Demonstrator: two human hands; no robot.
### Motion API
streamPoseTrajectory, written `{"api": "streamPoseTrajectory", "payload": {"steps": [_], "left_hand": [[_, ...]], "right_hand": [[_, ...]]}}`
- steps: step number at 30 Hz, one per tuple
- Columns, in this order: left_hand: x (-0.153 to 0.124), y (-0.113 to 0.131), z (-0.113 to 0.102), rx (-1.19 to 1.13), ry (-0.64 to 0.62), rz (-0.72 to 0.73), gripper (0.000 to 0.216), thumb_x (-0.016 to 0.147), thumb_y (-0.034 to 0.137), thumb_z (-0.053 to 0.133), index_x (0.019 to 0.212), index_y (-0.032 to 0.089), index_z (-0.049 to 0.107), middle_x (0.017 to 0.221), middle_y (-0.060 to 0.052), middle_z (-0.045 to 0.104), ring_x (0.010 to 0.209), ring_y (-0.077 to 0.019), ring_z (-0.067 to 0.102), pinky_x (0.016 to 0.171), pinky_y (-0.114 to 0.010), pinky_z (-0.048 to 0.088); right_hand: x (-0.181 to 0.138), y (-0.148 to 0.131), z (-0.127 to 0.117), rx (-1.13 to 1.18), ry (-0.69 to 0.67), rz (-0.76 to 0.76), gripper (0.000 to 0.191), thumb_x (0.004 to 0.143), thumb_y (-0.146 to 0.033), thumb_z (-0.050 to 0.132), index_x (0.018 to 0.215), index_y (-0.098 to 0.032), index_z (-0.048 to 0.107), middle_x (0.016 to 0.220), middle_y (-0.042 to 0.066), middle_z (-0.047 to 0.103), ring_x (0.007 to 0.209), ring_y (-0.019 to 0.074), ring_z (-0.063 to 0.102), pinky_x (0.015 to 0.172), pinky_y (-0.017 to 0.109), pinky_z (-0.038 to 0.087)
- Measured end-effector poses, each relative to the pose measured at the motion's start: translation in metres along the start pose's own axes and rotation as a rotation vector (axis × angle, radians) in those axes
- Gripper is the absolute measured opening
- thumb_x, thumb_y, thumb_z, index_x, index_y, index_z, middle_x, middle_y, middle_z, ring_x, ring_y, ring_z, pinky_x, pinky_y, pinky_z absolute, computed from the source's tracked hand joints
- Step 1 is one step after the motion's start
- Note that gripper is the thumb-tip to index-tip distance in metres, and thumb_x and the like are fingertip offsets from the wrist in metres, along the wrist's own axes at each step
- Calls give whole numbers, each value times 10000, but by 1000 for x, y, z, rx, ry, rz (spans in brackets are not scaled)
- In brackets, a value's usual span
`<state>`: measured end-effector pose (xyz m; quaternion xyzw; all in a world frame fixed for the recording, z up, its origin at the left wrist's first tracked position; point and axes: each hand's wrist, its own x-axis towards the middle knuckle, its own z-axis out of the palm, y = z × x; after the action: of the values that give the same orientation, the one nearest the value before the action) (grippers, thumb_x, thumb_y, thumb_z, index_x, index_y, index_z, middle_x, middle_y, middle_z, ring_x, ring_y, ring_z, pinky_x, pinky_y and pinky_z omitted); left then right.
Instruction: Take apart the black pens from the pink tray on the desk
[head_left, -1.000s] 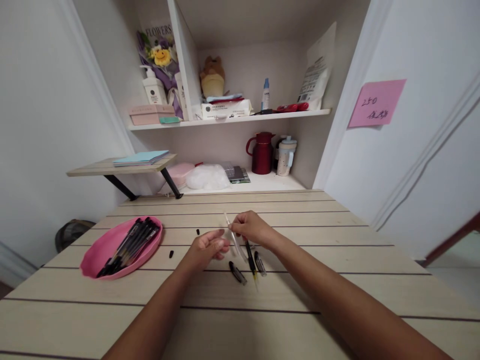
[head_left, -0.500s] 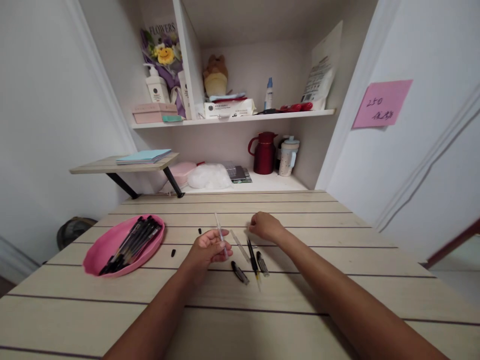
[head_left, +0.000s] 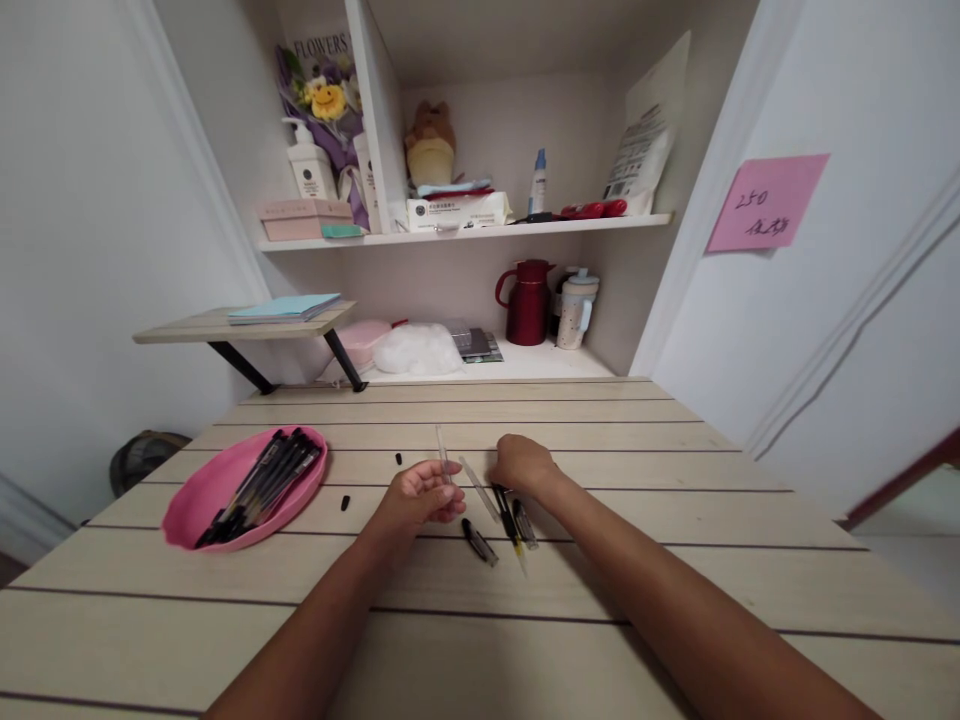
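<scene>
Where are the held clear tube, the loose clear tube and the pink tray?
Held clear tube (head_left: 441, 444): head view, exposed upper length.
Loose clear tube (head_left: 480, 490): head view, middle of its length.
Pink tray (head_left: 204, 490): head view, bare inside.

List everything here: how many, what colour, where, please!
Table: one, pale wood, in front.
Tray: one, pink, table's left.
Pens: several, black, in tray.
Bits: two, black, right of tray.
Tubes: two, clear, one held, one on table.
Caps: two, black and clear, on table.
Refills: count unclear, black and yellow, between caps.
Stand: one, wooden, table's back left.
Papers: several, blue topmost, on stand.
Cabinet: one, white, behind table.
Jug: one, red, cabinet bottom.
Cup: one, cream and blue, beside jug.
Bouquet: one, purple and yellow, cabinet top.
Plush: one, brown and yellow, cabinet top.
Other cabinet things: several, mixed colours, upper and lower.
Note: one, pink, far right.
Left hand: one, holding tube.
Right hand: one, at refills.
</scene>
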<state>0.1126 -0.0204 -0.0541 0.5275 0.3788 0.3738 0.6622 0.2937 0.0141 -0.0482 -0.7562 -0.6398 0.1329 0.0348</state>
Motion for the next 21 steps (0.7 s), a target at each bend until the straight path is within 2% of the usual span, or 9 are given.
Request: {"api": "streamPoseTrajectory", "payload": {"steps": [5, 12, 18, 21], "left_hand": [[1, -1, 0, 18, -32, -5, 402, 621, 281, 669, 984, 143, 566, 749, -63, 632, 667, -161, 612, 583, -246, 438], [-1, -1, 4, 63, -47, -11, 397, 611, 279, 671, 964, 124, 576, 713, -61, 631, 625, -152, 608, 563, -239, 438], [-1, -2, 6, 77, -54, -16, 390, 604, 272, 669, 953, 123, 580, 695, -52, 628, 602, -146, 605, 536, -226, 429], [1, -3, 5, 92, -48, -20, 390, 607, 268, 662, 957, 120, 575, 680, -47, 621, 597, -148, 606, 522, -223, 423]], "right_hand": [[1, 0, 1, 25, 11, 22, 363, 584, -242, 577, 920, -118, 636, 958, 174, 636, 860, 251, 601, 623, 274, 445], [8, 10, -6, 111, -6, 22, 337, 605, -242, 524, 870, -82, 656, 872, 176, 660, 798, 232, 616, 557, 236, 417], [6, 18, -13, 234, -57, 5, 220, 614, -231, 494, 620, -105, 674, 628, 115, 671, 548, 171, 597, 435, 209, 371], [6, 24, -14, 305, -52, -17, 255, 661, -245, 454, 636, -114, 671, 595, 82, 668, 477, 125, 563, 414, 190, 354]]}}
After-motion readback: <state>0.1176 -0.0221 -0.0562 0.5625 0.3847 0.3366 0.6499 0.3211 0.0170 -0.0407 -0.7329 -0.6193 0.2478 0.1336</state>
